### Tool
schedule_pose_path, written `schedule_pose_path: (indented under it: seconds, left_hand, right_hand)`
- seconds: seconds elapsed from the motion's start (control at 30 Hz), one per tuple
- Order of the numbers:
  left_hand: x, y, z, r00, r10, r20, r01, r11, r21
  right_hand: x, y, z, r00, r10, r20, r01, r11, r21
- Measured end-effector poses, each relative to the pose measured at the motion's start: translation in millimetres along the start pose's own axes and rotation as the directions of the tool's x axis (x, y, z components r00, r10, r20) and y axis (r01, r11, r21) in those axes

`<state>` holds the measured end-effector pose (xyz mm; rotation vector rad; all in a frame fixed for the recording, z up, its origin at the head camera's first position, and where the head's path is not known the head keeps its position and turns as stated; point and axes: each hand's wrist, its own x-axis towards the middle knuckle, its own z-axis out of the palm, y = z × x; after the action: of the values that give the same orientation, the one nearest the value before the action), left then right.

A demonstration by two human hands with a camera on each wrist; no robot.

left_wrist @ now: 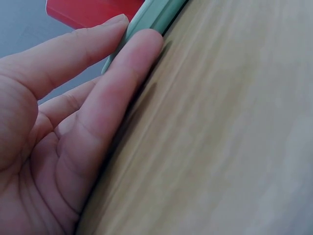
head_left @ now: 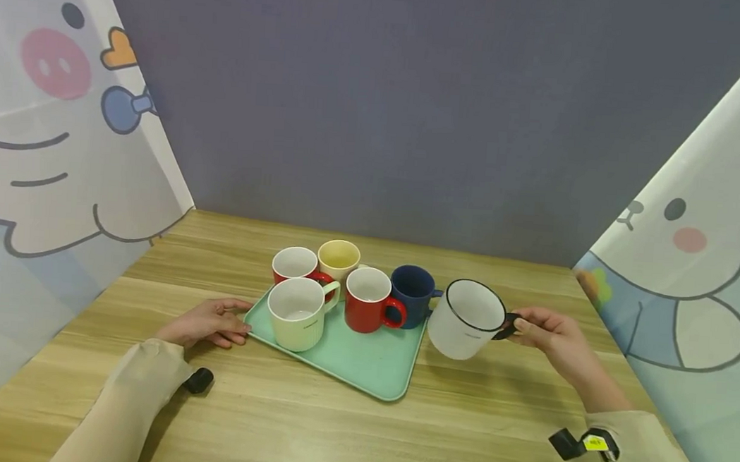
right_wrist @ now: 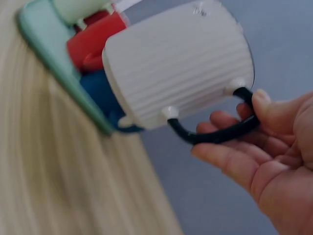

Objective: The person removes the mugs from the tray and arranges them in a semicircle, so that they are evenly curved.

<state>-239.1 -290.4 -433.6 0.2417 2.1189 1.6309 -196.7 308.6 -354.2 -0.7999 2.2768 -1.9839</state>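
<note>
White mug (head_left: 455,335) tilts right of centre in the head view, its black handle (right_wrist: 222,135) pinched by my right hand (head_left: 551,337), while my left hand (head_left: 208,322) pinches the tray (head_left: 368,369) at its left corner. This looks like carrying; the next move calls for a level, steady hold

White mug (head_left: 459,334): ribbed body, black rim, black handle, small dark marking on the side. Held by the handle, mouth upward, handle toward the right of the frame, near the right edge of the tray (head_left: 368,362). Tray: mint-green, rounded corners, raised rim, angled, mid-frame.
</note>
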Motion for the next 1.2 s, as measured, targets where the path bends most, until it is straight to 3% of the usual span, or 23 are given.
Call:
schedule_pose_path:
  seconds: [0.23,0.73,1.2]
  left_hand:
    - [0.2,-0.6,-0.4,1.000,-0.002,0.002,0.002,1.000,-0.003]
    - [-1.7,2.7,2.7,1.000,0.014,0.015,-0.014,1.000,-0.008]
    - [-3.0,4.6,2.4,0.999,0.023,0.025,-0.022,1.000,-0.006]
  right_hand:
    - [-5.4,16.8,-4.7,0.999,0.023,0.047,-0.021,0.999,-0.042]
    - [-17.5,33.3,-11.6,0.997,0.061,0.038,-0.061,0.998,-0.015]
    - [-17.0,42.7,-16.8,0.992,0.059,0.114,-0.062,0.998,0.027]
